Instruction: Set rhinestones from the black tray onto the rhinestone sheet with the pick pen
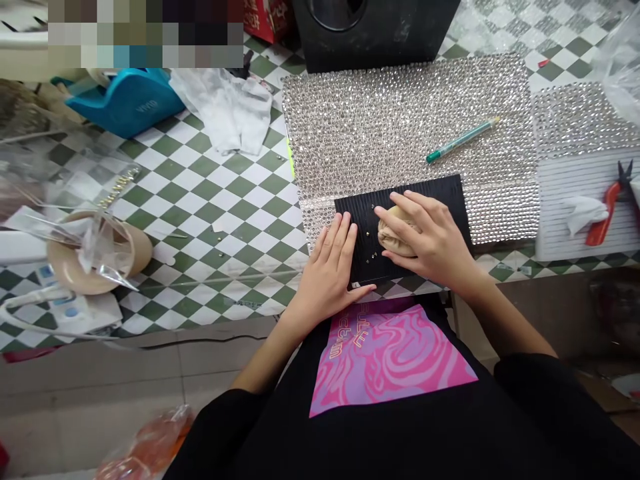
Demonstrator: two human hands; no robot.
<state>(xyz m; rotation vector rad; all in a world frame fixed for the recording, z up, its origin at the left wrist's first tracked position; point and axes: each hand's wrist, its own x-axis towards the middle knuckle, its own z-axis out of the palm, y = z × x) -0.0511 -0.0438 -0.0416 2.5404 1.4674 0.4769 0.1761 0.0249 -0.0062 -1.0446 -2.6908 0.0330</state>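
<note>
Black shirt nearest, beige bundle under the right hand

Black shirt [415, 440] with a swirled pink-and-purple print [395, 360] fills the foreground, at the near edge of a table [235, 247] covered in green-and-white checks. Over that edge the person's left hand [329, 277] lies palm down on the left end of a black ridged board [457, 193]; its fingers are nearly straight and side by side with narrow gaps, the thumb held apart along the near edge. The right hand [433, 243] curves over a rounded beige bundle [391, 235], its fingers bent around the sides and gripping it. That bundle sits on the middle of the board, its surface creased and gathered. Small metallic bits [368, 234] are scattered on the board between the bundle and the left hand.

To the right, a white ridged panel [555, 207] carries red-handled pliers [606, 213] and a crumpled white tissue [585, 212], which lies against the handle. Well off to the left stands a beige container [140, 248] with clear plastic in it.

Beyond the board spreads a glittering sheet of silvery studs [400, 120], a green pencil [463, 140] lying slantwise on it. Farther back are a blue tape dispenser [127, 100], crumpled white cloth [233, 120] and a large black box [380, 43].
</note>
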